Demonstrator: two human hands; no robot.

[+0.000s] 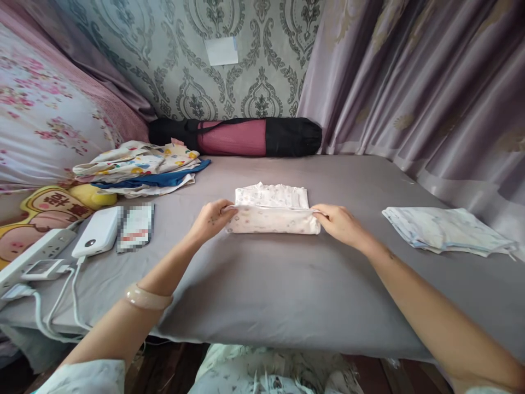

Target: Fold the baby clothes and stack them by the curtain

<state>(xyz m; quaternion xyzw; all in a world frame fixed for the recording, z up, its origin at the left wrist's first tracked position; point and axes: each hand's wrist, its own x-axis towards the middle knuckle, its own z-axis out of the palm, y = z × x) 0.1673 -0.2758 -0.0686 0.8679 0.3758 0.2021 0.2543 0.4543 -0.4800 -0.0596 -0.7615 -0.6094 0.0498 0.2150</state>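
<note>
A pale pink-white printed garment point(273, 220) lies partly folded in the middle of the grey sheet, its lower part turned over as a band across the front. At the left end of that folded edge, my left hand point(215, 218) pinches the cloth between thumb and fingers. My right hand point(336, 221) grips the opposite end of the same edge. The edge runs straight between both hands. Behind it, the ruffled upper part point(271, 195) of the garment lies flat. What exact kind of garment it is, I cannot tell.
Folded white-and-blue cloth point(447, 230) lies at right. Loose printed clothes point(143, 167) are heaped at back left. A power bank point(97, 232), a power strip point(39, 257) with cables and a yellow plush point(53, 210) sit at left. A black-and-pink roll bag point(233, 137) lies against the wall.
</note>
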